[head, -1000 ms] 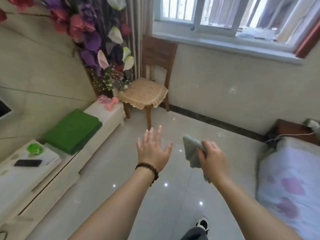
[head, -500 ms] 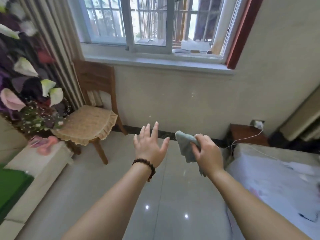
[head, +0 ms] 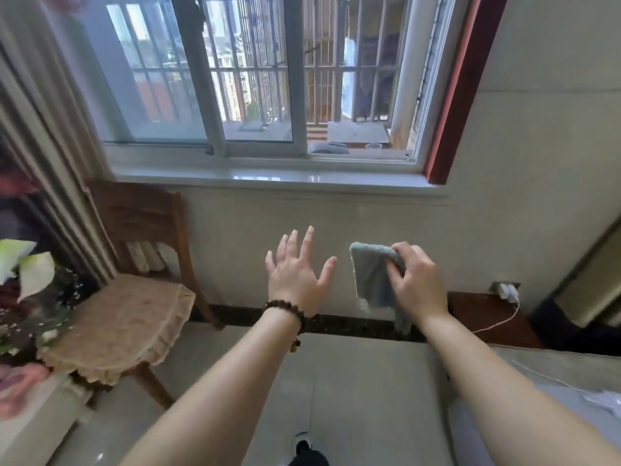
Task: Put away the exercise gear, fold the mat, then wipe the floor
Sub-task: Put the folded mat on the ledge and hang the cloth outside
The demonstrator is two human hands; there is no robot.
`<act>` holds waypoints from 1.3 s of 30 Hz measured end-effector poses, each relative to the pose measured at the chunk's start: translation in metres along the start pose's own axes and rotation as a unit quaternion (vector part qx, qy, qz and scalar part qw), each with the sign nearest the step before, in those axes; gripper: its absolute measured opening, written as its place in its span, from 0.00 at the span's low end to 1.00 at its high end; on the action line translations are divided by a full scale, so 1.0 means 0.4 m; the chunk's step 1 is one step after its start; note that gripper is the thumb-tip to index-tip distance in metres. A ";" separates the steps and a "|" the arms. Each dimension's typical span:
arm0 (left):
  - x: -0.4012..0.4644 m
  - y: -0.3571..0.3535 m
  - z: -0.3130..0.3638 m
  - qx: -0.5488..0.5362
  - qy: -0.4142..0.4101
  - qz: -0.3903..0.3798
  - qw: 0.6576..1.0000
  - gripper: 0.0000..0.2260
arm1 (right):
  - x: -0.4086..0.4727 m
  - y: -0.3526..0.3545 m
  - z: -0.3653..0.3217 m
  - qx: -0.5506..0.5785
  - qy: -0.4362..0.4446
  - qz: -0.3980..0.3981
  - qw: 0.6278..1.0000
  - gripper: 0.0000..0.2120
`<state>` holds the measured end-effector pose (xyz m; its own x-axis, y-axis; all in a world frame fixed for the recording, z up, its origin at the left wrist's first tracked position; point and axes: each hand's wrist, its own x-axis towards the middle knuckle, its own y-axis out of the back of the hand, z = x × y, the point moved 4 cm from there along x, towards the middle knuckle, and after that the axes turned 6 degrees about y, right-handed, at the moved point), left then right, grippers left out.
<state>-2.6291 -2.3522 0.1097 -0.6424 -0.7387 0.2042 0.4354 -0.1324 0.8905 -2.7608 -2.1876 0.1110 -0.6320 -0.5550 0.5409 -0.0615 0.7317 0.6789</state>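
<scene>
My right hand (head: 415, 280) grips a grey-blue cloth (head: 371, 277) in the air at chest height, and the cloth hangs down from my fingers. My left hand (head: 297, 274) is held out beside it, fingers spread and straight, holding nothing; a dark bead bracelet sits on its wrist. Both hands hover in front of the wall under the window (head: 262, 79). The pale tiled floor (head: 356, 398) lies below my arms. The green mat and the pink dumbbells are out of view.
A wooden chair (head: 134, 297) with a beige lace cushion stands at the left by the curtain. Artificial flowers (head: 30, 280) crowd the far left edge. A bed (head: 554, 381) fills the lower right, with a dark bedside stand (head: 484, 314) and a charger cable behind it.
My view has swung up and to the right, from the low cabinet with the green mat towards the window. Both hands kept their pose, the right one still holding the cloth.
</scene>
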 end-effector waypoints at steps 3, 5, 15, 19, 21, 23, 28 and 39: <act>0.181 -0.017 0.006 -0.012 -0.005 0.003 1.000 0.31 | 0.158 -0.049 0.036 -0.015 0.007 0.010 1.000 0.06; 0.314 -0.020 0.010 -0.029 -0.009 0.013 0.999 0.31 | 0.278 -0.082 0.057 -0.028 0.008 0.017 0.999 0.06; 0.895 -0.015 0.149 -0.036 -0.090 0.033 0.995 0.31 | 0.818 -0.164 0.160 -0.039 -0.009 0.097 0.994 0.06; 1.083 -0.041 0.207 -0.030 -0.111 0.052 0.992 0.30 | 1.005 -0.186 0.225 -0.048 0.009 0.115 0.992 0.08; 1.178 -0.061 0.238 -0.038 -0.117 0.065 0.990 0.30 | 1.099 -0.202 0.265 -0.043 0.016 0.116 0.992 0.07; 1.274 -0.085 0.271 -0.044 -0.123 0.073 0.989 0.31 | 1.192 -0.219 0.307 -0.041 0.026 0.123 0.991 0.05; 1.524 -0.123 0.375 -0.046 -0.140 0.104 0.984 0.31 | 1.439 -0.250 0.401 -0.035 0.064 0.150 0.986 0.05; 1.962 -0.123 0.594 -0.134 -0.209 0.122 0.961 0.31 | 1.902 -0.233 0.518 0.001 0.114 0.190 0.975 0.05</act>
<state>-3.3046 -2.7685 0.3229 -0.6730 -0.4472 0.5891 0.7162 -0.1952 0.6700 -3.3961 -2.5960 0.3564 -0.4218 -0.3159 0.8499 0.1425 0.9026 0.4062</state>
